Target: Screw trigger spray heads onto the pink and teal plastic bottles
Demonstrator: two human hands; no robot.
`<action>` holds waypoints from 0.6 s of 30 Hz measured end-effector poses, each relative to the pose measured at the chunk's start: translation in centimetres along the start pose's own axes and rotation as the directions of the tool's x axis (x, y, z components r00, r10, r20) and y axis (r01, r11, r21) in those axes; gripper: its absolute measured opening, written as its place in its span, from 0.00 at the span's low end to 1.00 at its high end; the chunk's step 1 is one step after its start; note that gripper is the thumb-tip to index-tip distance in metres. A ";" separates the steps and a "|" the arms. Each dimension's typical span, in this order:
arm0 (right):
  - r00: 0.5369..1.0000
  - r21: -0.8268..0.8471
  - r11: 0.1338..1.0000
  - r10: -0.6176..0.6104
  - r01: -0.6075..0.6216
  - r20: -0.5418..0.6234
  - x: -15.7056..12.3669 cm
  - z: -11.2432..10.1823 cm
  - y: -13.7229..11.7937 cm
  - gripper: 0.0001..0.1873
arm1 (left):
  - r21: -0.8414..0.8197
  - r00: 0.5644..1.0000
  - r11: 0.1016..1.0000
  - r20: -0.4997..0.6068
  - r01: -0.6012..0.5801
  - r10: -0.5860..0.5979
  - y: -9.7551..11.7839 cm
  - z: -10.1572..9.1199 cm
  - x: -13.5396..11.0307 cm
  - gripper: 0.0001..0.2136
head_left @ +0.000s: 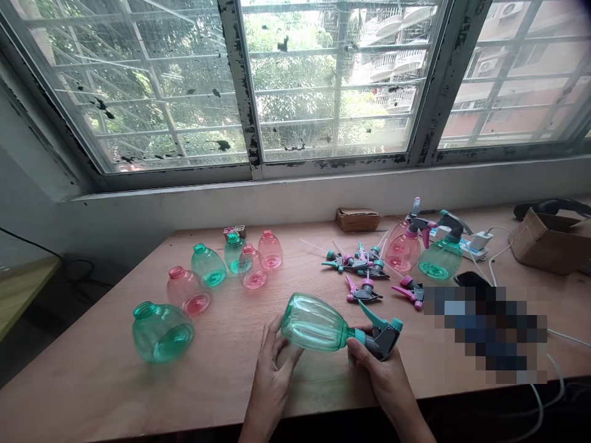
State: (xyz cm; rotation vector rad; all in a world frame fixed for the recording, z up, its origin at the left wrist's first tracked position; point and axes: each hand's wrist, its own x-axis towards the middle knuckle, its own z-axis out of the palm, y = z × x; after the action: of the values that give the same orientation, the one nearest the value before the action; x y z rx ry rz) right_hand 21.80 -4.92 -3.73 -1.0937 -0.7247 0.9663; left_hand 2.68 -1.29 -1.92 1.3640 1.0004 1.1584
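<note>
A green spray bottle (316, 323) lies on its side in the air above the table's front. My left hand (276, 354) cups its base from the left. My right hand (376, 363) grips the neck, where the grey and teal spray head (383, 335) sits on the bottle; its thumb lies by the teal collar. Away to the left stand headless bottles: a large green one (161, 335), a pink one (188, 292), and several more green and pink behind. Loose spray heads (364, 261) lie in a pile beyond the bottle, with a pink and grey one (364, 289) in front.
Finished-looking pink (402, 249) and green (441, 255) bottles with heads stand at the back right. Behind them are a white power strip (473, 246), cables and a cardboard box (547, 240). A blurred patch (489, 332) covers the right side. A small brown box (357, 219) lies by the wall.
</note>
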 end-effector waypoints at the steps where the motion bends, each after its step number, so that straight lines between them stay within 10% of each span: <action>1: 1.000 -0.003 1.000 -0.002 0.002 0.006 0.0 0.0 0.0 0.20 | 0.006 1.000 1.000 -0.007 0.006 -0.005 0.0 0.0 -0.1 0.26; 18: 0.998 -0.001 1.000 0.014 -0.014 0.054 0.2 -0.5 0.4 0.16 | 0.067 1.000 0.998 0.001 0.020 -0.020 0.7 0.1 -0.3 0.23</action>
State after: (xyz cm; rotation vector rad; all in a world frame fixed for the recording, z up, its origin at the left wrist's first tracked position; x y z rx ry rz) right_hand 22.20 -4.87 -4.30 -1.0779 -0.7625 1.0107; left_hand 2.68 -1.66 -1.27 1.4041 1.0577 1.1179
